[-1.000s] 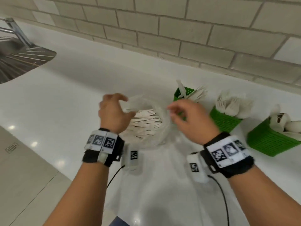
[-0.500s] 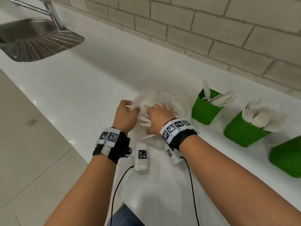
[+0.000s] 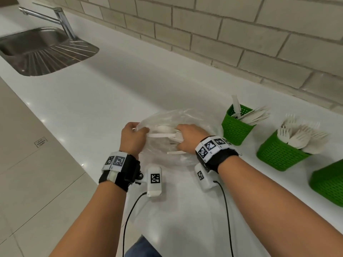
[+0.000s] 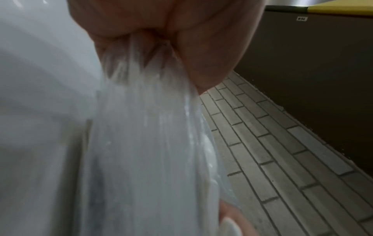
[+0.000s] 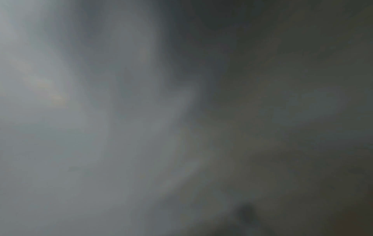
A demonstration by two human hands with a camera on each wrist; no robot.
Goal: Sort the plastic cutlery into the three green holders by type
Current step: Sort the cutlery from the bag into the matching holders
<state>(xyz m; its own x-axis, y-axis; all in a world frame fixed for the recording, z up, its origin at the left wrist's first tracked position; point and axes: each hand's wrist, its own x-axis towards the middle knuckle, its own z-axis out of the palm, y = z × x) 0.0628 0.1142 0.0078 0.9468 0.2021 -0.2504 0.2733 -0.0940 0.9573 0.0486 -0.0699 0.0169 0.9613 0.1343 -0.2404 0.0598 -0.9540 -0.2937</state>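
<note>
A clear plastic bag [image 3: 200, 127] of white plastic cutlery [image 3: 161, 135] lies on the white counter. My left hand [image 3: 143, 129] pinches the bag's left rim; the left wrist view shows its fingers [image 4: 201, 47] bunched on the clear film [image 4: 141, 119]. My right hand [image 3: 179, 140] is inside the bag, curled over a few cutlery handles, with its fingertips hidden. To the right stand the three green holders: one with knives [image 3: 234, 128], one with forks [image 3: 278, 156], and a third [image 3: 329, 184] cut off by the frame edge. The right wrist view is a dark blur.
A steel sink [image 3: 37, 52] with a tap [image 3: 61, 19] sits at the far left. A brick wall [image 3: 222, 34] runs behind the counter. The counter's front edge [image 3: 78, 143] drops to a tiled floor [image 3: 27, 182] on the left.
My right hand came down from above the bag's mouth into the bag and onto the cutlery. The left hand kept its hold on the rim and sank with the bag.
</note>
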